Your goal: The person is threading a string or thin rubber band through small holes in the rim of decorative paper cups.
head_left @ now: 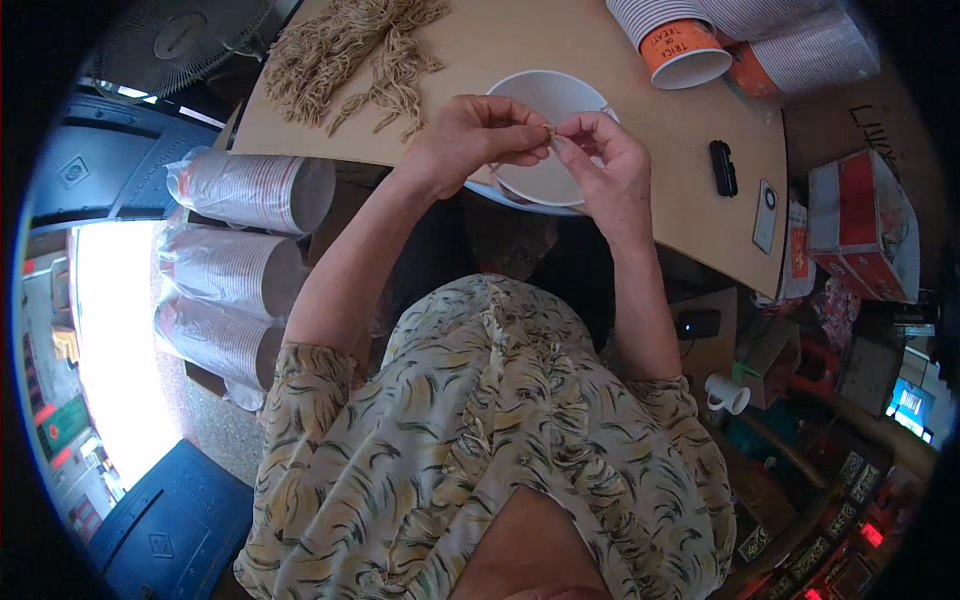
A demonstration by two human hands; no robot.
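My left hand (470, 145) and my right hand (612, 170) meet over a white paper bucket (550, 90) at the table's near edge. Thumb and fingertips of both hands pinch a tiny tan piece of cord (550, 131) between them. Most of that piece is hidden by the fingers, so its shape is unclear. Left of the bucket, a loose heap of tan knotted cords (335, 65) lies on the tabletop, with some strands trailing toward my left hand.
Nested orange and white paper buckets (685, 50) lie at the table's (690, 170) far right. A black case (722, 168) and a phone-like object (766, 215) rest near the right edge. Plastic-wrapped bucket stacks (240, 190) stand left, below a fan (180, 40). An open carton (865, 225) is at right.
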